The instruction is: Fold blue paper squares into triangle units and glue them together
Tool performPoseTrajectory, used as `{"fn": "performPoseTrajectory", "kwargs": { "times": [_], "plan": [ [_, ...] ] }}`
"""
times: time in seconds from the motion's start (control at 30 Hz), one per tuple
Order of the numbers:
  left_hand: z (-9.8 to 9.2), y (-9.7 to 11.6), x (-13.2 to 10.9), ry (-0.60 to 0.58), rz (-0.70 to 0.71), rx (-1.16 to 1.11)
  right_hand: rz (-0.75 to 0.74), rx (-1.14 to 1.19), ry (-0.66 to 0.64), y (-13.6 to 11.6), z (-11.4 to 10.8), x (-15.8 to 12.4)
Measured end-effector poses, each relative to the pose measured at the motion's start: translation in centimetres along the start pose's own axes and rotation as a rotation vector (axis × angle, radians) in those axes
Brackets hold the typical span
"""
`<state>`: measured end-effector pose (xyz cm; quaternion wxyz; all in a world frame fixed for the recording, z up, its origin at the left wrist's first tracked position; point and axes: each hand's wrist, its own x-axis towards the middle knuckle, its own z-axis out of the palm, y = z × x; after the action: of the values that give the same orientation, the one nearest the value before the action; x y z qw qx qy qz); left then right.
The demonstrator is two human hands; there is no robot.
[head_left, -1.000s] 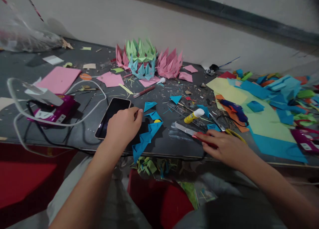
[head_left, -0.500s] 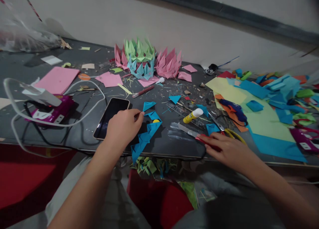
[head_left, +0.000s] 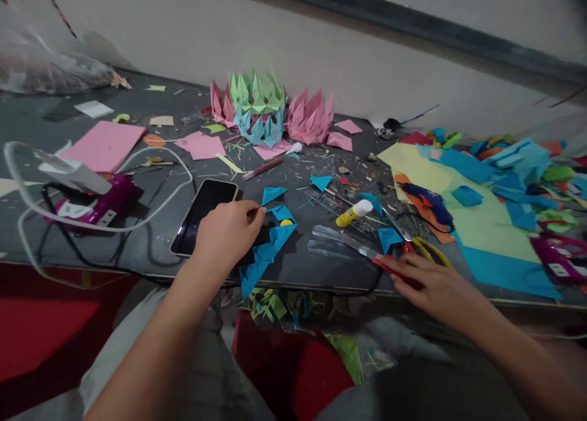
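Note:
My left hand point(head_left: 229, 228) is pinched closed beside the phone point(head_left: 202, 216), its fingertips at the upper end of a strip of blue folded paper point(head_left: 268, 250). That strip bends and runs down to the table edge, with a yellow round thing point(head_left: 286, 223) at its bend. A red-handled knife point(head_left: 362, 248) is in my closed right hand point(head_left: 424, 280), its flat blade pointing left over a whitish smear on the dark table. A yellow glue stick point(head_left: 353, 213) with a white cap lies just beyond the blade. Yellow-and-red-handled scissors point(head_left: 419, 245) are partly behind my right hand.
Folded paper crowns point(head_left: 259, 103) stand by the wall. Blue and yellow paper sheets point(head_left: 490, 219) and a dark blue glue gun point(head_left: 428, 202) lie at right. A purple power strip point(head_left: 98, 204) with looping cables sits at left, near pink sheets point(head_left: 105, 145).
My right hand has drawn the knife a little to the right and toward me, lengthening the bare smear left of the blade. My left hand and the blue strip have stayed in place.

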<state>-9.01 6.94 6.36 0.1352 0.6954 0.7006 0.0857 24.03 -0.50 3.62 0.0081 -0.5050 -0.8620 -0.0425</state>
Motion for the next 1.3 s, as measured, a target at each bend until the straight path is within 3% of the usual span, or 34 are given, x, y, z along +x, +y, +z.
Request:
{"fn": "performPoseTrajectory", "kwargs": {
  "times": [0.33, 0.47, 0.63, 0.77, 0.87, 1.07, 1.3],
  "plan": [
    [0.4, -0.2, 0.0, -0.007, 0.036, -0.020, 0.048, -0.036, 0.086, 1.3, -0.3, -3.6],
    [0.7, -0.3, 0.0, 0.004, 0.038, -0.026, 0.181, 0.318, 0.039, -0.4, -1.1, -3.2],
    [0.4, -0.4, -0.2, -0.013, 0.025, -0.038, 0.652, 1.000, -0.143, -3.7, -1.5, -2.0],
    [0.2, -0.4, -0.3, -0.020, 0.030, -0.044, 0.756, 1.188, -0.190, -4.7, -1.3, -1.1],
    [0.3, -0.4, -0.3, -0.016, 0.034, -0.057, 0.673, 1.042, -0.178, -4.2, -0.7, -0.6],
    [0.3, -0.4, -0.3, -0.012, 0.036, -0.061, 0.190, 0.369, -0.040, -3.8, 0.6, 0.5],
    [0.4, -0.4, -0.2, -0.008, 0.056, -0.065, -0.006, 0.078, 0.061, -4.6, 0.6, 2.2]
  ]
}}
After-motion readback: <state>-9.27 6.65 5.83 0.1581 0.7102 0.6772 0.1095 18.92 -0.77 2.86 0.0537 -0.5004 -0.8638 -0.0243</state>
